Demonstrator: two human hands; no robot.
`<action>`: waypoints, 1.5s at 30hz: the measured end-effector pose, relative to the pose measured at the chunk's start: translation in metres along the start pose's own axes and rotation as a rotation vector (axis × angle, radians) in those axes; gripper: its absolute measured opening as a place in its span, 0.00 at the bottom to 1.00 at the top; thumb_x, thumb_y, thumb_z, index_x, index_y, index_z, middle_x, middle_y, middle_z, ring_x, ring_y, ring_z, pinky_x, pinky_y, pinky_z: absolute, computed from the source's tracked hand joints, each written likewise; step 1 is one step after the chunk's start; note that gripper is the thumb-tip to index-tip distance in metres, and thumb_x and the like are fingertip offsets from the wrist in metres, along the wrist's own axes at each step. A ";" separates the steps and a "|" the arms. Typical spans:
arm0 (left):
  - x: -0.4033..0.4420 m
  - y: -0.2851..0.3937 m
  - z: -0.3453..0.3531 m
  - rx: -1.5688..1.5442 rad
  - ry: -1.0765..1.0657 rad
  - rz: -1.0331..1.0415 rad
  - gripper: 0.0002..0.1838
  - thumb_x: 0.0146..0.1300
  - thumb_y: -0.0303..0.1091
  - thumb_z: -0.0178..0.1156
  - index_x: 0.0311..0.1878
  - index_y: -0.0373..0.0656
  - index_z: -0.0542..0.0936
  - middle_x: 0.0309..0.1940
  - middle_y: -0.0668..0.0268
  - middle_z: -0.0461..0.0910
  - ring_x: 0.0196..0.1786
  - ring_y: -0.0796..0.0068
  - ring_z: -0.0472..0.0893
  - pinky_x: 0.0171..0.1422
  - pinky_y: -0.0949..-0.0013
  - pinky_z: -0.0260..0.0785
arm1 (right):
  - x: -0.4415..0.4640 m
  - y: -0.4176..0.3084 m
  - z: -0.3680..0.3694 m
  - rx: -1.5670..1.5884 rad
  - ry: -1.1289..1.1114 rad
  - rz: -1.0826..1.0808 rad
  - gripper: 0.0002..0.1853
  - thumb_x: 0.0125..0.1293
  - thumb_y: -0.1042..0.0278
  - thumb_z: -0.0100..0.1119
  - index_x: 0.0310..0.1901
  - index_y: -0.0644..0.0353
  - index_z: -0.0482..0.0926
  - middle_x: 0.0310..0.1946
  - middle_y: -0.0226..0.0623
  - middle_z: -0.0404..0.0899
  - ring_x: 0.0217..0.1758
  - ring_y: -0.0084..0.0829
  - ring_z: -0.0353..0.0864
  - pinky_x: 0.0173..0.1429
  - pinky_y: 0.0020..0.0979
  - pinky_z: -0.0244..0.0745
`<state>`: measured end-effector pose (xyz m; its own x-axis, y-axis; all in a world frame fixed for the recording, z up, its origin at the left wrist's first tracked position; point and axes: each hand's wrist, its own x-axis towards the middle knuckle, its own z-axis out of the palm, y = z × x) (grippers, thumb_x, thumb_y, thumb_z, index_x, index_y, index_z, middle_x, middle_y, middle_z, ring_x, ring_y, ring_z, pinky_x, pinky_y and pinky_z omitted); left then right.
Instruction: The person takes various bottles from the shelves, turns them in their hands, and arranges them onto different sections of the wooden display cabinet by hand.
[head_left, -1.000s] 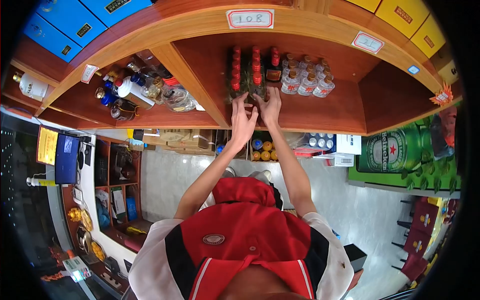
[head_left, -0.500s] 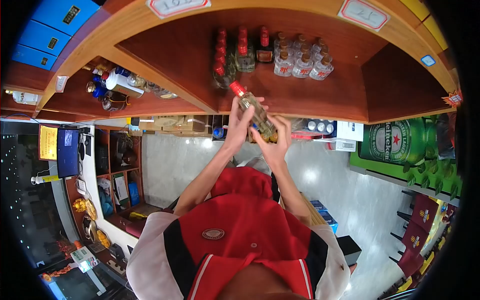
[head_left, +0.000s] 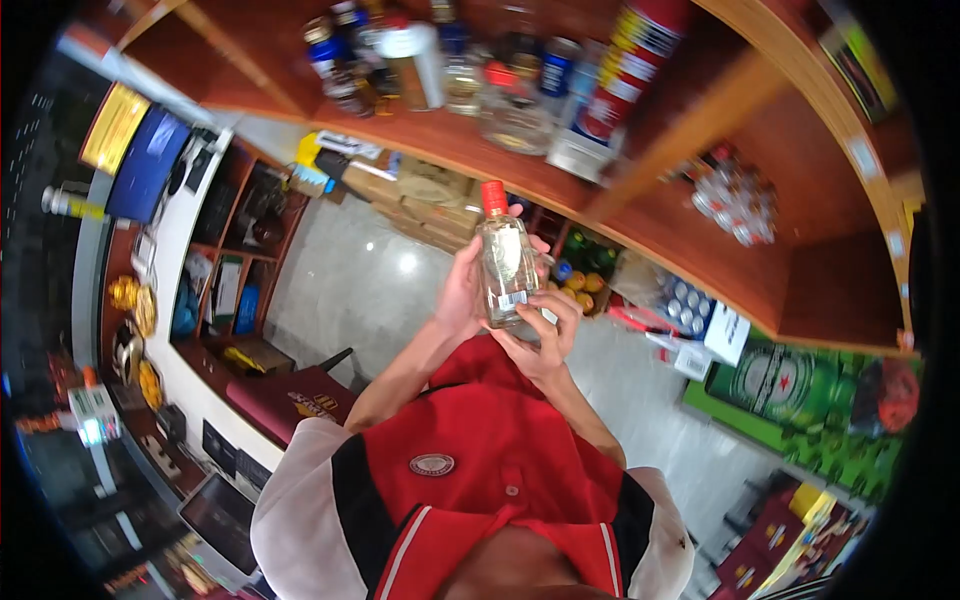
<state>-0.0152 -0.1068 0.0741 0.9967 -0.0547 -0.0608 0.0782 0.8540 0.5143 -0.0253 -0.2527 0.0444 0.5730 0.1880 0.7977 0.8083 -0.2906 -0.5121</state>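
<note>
A clear glass liquor bottle (head_left: 506, 262) with a red cap is held upright in front of my chest, its cap pointing toward the shelf. My left hand (head_left: 462, 285) wraps around its left side, with fingertips showing behind the neck. Around the lower right of the bottle closes my right hand (head_left: 545, 330), its fingers near a small barcode label (head_left: 513, 300). The liquid inside looks clear or pale. Part of the bottle's base is covered by the right fingers.
Above, a wooden shelf (head_left: 455, 135) carries several bottles and a red-and-yellow canister (head_left: 630, 75). Small clear bottles (head_left: 735, 200) stand in the right compartment. Below are cardboard boxes (head_left: 430, 195), yellow fruit (head_left: 585, 288) and a pack of cans (head_left: 688, 308). A maroon chair (head_left: 300, 395) is at left.
The view has swung to the left, so the small bottles now appear farther right. The bottle has come away from the shelf, closer to my chest, and turned more upright, with its barcode showing.
</note>
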 end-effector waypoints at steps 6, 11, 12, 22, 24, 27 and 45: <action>-0.070 0.118 -0.095 0.013 0.091 0.228 0.35 0.84 0.58 0.34 0.85 0.48 0.55 0.62 0.51 0.79 0.55 0.60 0.84 0.60 0.57 0.81 | 0.010 -0.072 0.143 0.194 -0.126 -0.046 0.33 0.43 0.67 0.90 0.52 0.56 0.82 0.52 0.39 0.78 0.54 0.45 0.81 0.57 0.43 0.78; -0.108 0.207 -0.145 0.108 0.257 0.393 0.33 0.85 0.58 0.38 0.84 0.50 0.56 0.62 0.53 0.79 0.56 0.63 0.84 0.62 0.58 0.81 | 0.030 -0.111 0.245 0.328 -0.247 -0.023 0.34 0.43 0.70 0.90 0.53 0.58 0.81 0.53 0.41 0.79 0.56 0.46 0.81 0.59 0.44 0.78; -0.110 0.222 -0.156 0.100 0.265 0.417 0.33 0.85 0.58 0.38 0.84 0.50 0.56 0.62 0.53 0.79 0.56 0.63 0.84 0.62 0.58 0.81 | 0.031 -0.116 0.263 0.366 -0.283 0.016 0.34 0.44 0.71 0.90 0.54 0.59 0.81 0.53 0.42 0.79 0.56 0.46 0.81 0.60 0.44 0.78; -0.077 0.392 -0.280 0.739 0.646 0.667 0.24 0.82 0.42 0.58 0.74 0.46 0.65 0.63 0.58 0.80 0.60 0.66 0.84 0.66 0.58 0.77 | 0.087 -0.117 0.464 0.492 -0.502 0.260 0.25 0.61 0.73 0.79 0.58 0.64 0.79 0.58 0.48 0.84 0.62 0.46 0.84 0.63 0.42 0.79; -0.057 0.425 -0.304 0.775 0.715 0.699 0.28 0.77 0.35 0.65 0.74 0.44 0.66 0.64 0.58 0.79 0.61 0.68 0.83 0.68 0.60 0.75 | 0.100 -0.109 0.513 0.457 -0.563 0.336 0.24 0.63 0.73 0.77 0.58 0.64 0.79 0.58 0.49 0.84 0.60 0.47 0.84 0.63 0.42 0.80; -0.032 0.479 -0.321 0.979 0.815 0.727 0.30 0.75 0.34 0.68 0.74 0.43 0.67 0.66 0.58 0.78 0.64 0.68 0.81 0.68 0.59 0.74 | 0.124 -0.099 0.585 0.467 -0.573 0.331 0.24 0.64 0.73 0.74 0.61 0.64 0.77 0.57 0.50 0.84 0.59 0.49 0.84 0.61 0.44 0.80; 0.140 0.734 -0.494 1.369 0.779 0.866 0.34 0.66 0.39 0.73 0.72 0.39 0.70 0.58 0.49 0.78 0.61 0.45 0.78 0.67 0.52 0.71 | 0.275 -0.038 0.934 0.057 -0.572 0.372 0.19 0.65 0.72 0.66 0.57 0.66 0.78 0.51 0.54 0.81 0.53 0.61 0.83 0.54 0.55 0.79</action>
<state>0.1699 0.7684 0.0206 0.5531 0.7054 0.4432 -0.0412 -0.5081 0.8603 0.2282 0.6863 -0.0139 0.7827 0.5561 0.2795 0.5407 -0.3852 -0.7478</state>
